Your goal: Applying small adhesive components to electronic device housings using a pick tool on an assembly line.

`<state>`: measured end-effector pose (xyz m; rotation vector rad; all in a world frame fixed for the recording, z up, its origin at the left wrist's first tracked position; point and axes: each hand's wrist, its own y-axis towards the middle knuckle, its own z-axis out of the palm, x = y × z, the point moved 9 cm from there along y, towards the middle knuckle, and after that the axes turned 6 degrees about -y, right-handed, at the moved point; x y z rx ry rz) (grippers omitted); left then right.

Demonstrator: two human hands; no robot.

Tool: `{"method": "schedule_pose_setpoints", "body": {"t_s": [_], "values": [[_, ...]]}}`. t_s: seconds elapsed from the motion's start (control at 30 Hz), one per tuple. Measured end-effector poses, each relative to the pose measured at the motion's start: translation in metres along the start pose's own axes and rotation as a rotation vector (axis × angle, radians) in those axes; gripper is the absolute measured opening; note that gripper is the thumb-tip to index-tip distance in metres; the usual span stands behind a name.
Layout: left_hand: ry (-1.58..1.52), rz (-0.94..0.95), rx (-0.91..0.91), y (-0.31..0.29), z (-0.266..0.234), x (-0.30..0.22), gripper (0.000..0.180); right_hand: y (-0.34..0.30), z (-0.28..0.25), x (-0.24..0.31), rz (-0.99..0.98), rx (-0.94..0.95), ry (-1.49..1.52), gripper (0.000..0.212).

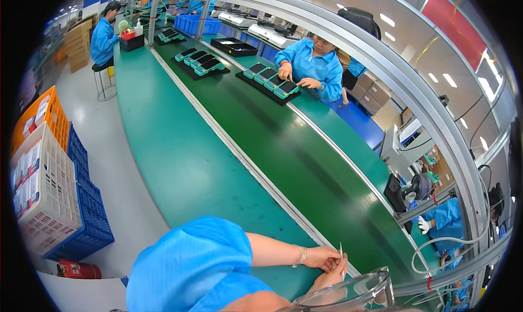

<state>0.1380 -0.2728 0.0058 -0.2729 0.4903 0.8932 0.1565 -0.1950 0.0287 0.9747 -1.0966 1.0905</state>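
Note:
My left hand [325,258], with a bracelet at the wrist, is closed, its fingers pinched together at the inner edge of the green conveyor belt [305,165]. Right against it is my right hand [333,275], also closed. A thin, pale strip [341,249] sticks up from between the fingertips of both hands; its exact kind is too small to make out. Part of my right hand is hidden behind the clear rim of some eyewear [348,291] at the lower edge.
Across the belt a co-worker [313,67] in blue handles green-framed devices on a black tray [267,89]. More devices [201,61] ride on the belt farther off. Stacked crates [49,192] and a red cylinder [79,269] stand at left. A metal frame [430,99] arches overhead.

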Motion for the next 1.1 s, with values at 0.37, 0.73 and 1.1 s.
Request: {"method": "schedule_pose_setpoints", "body": {"t_s": [0.37, 0.73, 1.1], "values": [[-0.020, -0.009, -0.015, -0.001, 0.005, -0.002, 0.027, -0.005, 0.006, 0.011, -0.015, -0.045, -0.011, 0.051], [-0.004, -0.009, -0.002, 0.002, 0.005, -0.002, 0.029, 0.003, 0.003, 0.003, 0.000, 0.002, -0.007, 0.051], [0.000, -0.042, 0.037, 0.008, 0.019, 0.008, 0.027, 0.003, -0.019, 0.003, 0.005, -0.038, 0.003, 0.052]]}}
